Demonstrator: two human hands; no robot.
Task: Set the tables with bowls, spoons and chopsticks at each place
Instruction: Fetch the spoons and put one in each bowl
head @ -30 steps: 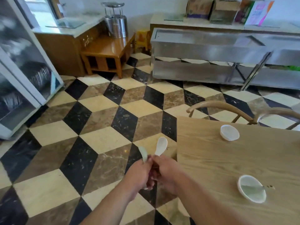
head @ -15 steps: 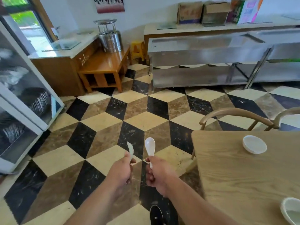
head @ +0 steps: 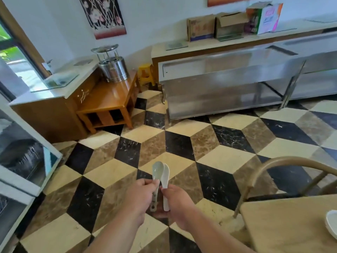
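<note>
Spoons [head: 158, 170], two of them, sit low in the middle of the frame, one in each hand. The left hand [head: 140, 196] pinches the pale green spoon [head: 157, 168] at its neck. The right hand [head: 179, 199] holds the white spoon [head: 166, 179], with the thumb curled on the handle. The two spoons touch side by side. Each one stands long-ways up the frame, with the round end at the top and the handle end down near me.

I see the table [head: 291, 225] in the lower right corner, off to the right of both hands. The right hand is the nearer one, so I think it should reach over first. One bowl [head: 332, 225] peeks in at the right edge, on the table. One chair [head: 291, 158] stands between the hands and the far side of the table. I count no chopsticks at all.
</note>
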